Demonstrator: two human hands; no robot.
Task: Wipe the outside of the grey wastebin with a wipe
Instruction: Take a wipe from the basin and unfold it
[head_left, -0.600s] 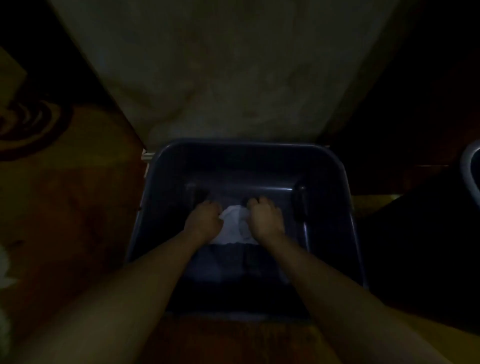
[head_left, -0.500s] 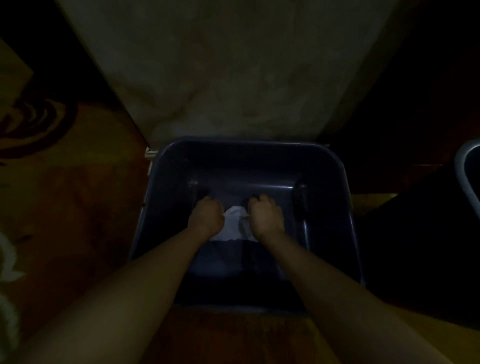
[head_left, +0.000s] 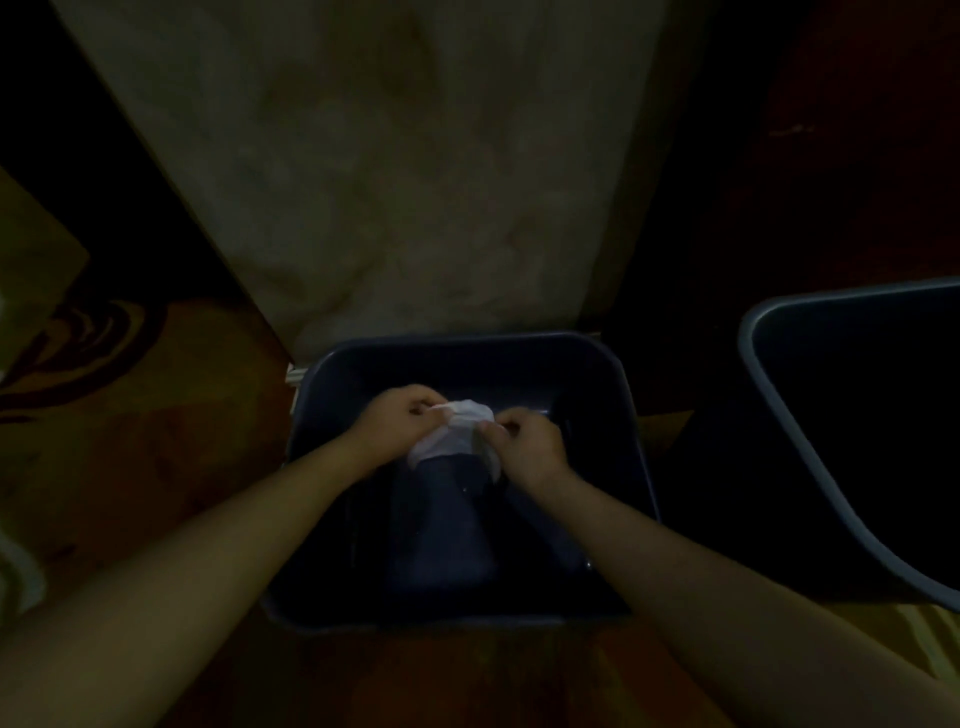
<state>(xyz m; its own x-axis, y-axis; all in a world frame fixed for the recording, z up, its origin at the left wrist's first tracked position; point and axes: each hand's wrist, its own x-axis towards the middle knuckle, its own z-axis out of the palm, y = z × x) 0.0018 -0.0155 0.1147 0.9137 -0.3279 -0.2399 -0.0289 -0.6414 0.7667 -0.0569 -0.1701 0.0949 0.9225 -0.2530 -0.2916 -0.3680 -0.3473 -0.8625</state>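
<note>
In the dim head view a grey wastebin (head_left: 631, 447) stands on the floor below me, its opening facing up. Both my hands are over its opening. A white wipe (head_left: 457, 428) is stretched between them. My left hand (head_left: 400, 423) pinches its left edge and my right hand (head_left: 527, 447) pinches its right edge. The wipe's lower part hangs down inside the bin. The bin's inside is dark and little shows there.
A second grey bin (head_left: 810, 452) stands to the right, its rim partly cut off by the frame edge. A pale wall panel (head_left: 415, 182) rises right behind the wastebin. Patterned brown carpet (head_left: 130, 415) spreads to the left and front.
Both hands have risen from deep in the bin to near its rim, the wipe now spread wider between them. The view shifted, bringing the second bin on the right into sight.
</note>
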